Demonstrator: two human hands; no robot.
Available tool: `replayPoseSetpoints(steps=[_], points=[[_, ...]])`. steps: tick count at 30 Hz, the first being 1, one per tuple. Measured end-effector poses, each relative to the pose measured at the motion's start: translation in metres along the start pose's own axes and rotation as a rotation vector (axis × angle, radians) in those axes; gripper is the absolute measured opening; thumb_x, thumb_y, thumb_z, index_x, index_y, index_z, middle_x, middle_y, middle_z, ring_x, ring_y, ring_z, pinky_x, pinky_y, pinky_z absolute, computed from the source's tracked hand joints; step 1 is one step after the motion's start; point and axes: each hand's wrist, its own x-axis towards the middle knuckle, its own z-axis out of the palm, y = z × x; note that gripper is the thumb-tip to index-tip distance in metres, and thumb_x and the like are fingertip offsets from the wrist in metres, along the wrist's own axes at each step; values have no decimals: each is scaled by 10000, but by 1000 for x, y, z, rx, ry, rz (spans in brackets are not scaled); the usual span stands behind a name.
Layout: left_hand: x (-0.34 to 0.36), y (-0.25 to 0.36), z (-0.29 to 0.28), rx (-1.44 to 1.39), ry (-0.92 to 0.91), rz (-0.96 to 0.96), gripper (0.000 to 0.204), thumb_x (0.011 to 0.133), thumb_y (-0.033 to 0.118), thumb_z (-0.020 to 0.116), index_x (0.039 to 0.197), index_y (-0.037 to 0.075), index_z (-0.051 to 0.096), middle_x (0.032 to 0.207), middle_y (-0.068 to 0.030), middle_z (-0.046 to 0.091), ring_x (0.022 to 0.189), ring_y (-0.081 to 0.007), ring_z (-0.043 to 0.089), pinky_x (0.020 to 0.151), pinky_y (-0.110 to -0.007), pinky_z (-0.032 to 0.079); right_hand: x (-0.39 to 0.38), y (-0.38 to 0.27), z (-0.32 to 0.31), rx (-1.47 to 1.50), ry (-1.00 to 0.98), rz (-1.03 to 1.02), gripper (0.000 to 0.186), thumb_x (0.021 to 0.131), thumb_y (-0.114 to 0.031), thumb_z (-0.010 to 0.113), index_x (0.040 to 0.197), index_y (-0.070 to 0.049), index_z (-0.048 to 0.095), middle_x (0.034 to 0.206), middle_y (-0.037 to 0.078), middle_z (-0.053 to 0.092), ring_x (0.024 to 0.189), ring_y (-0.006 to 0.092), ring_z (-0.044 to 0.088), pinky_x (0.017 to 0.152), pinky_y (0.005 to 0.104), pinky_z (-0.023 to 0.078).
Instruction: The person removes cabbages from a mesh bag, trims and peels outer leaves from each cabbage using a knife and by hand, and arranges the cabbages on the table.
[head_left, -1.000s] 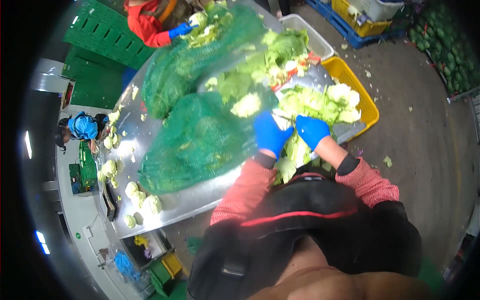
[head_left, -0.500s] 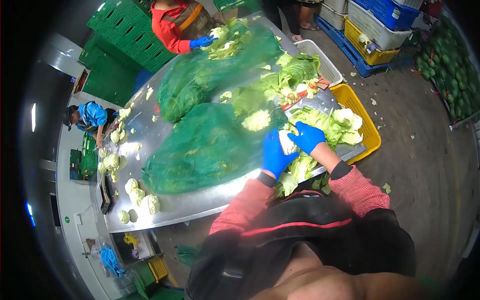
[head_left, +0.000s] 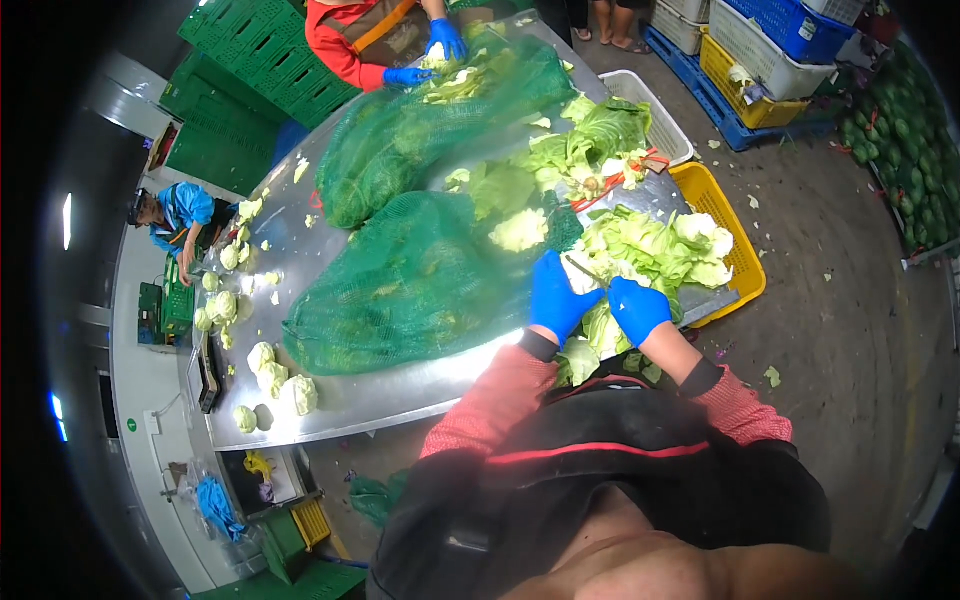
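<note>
My left hand [head_left: 560,298], in a blue glove, is closed round a pale cabbage head [head_left: 579,272] near the table's front edge. My right hand [head_left: 638,309], gloved alike, is closed on a small knife [head_left: 584,271]; its thin dark blade lies across the cabbage, and the handle is hidden by the fingers. Loose cabbage leaves [head_left: 640,245] are heaped just beyond both hands. Left of them lies a green mesh sack [head_left: 400,285] with cabbages inside, and a pale cabbage [head_left: 520,231] rests at its mouth.
Several trimmed cabbages [head_left: 270,378] stand along the left side of the metal table [head_left: 340,420]. A yellow crate [head_left: 745,245] and a white crate [head_left: 665,115] stand against its right edge. Across the table, a co-worker's gloved hands [head_left: 425,65] handle cabbage. Another person [head_left: 185,220] works at far left.
My right hand has drawn back toward me, turning the knife so its blade shows across the cabbage. My left hand stays on the cabbage. The far co-worker's second hand has come into view.
</note>
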Motion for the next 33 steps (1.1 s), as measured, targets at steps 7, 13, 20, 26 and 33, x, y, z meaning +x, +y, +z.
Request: replayPoseSetpoints(steps=[7, 13, 20, 26, 33], points=[[-10, 1, 15, 142, 151, 134, 890, 586, 312, 804, 1205, -105, 320, 1109, -270, 446, 1046, -405, 437, 917, -430, 373, 27, 48, 11, -30, 17, 62, 166, 855, -191, 439, 842, -76, 558, 757, 181, 618, 676, 366, 604, 606, 467, 478], [-11, 5, 8, 34, 65, 64, 900, 616, 357, 786, 1232, -90, 305, 1149, -282, 416, 1075, -408, 419, 926, -445, 361, 29, 5, -10, 65, -44, 57, 212, 886, -266, 417, 880, -97, 546, 798, 178, 627, 722, 373, 607, 653, 479, 475], [-5, -17, 10, -74, 55, 0, 982, 590, 456, 789, 1272, -69, 317, 1176, -276, 434, 1104, -383, 445, 947, -417, 376, 8, 15, 6, 85, -48, 44, 208, 883, -267, 438, 876, -94, 553, 782, 172, 616, 691, 372, 593, 634, 469, 470], [-2, -14, 9, 61, 61, -35, 1042, 588, 509, 764, 1264, -140, 309, 1214, -298, 419, 1134, -394, 435, 947, -402, 389, 6, 17, -3, 70, -97, 144, 227, 892, -275, 442, 874, -77, 551, 787, 171, 623, 699, 354, 605, 629, 458, 476], [-3, -9, 10, 169, 57, 11, 1050, 577, 524, 767, 1245, -150, 318, 1150, -317, 433, 1069, -408, 474, 905, -402, 418, 0, -4, -13, 19, -109, 70, 194, 876, -252, 461, 887, -80, 550, 790, 165, 628, 696, 342, 613, 626, 453, 481]])
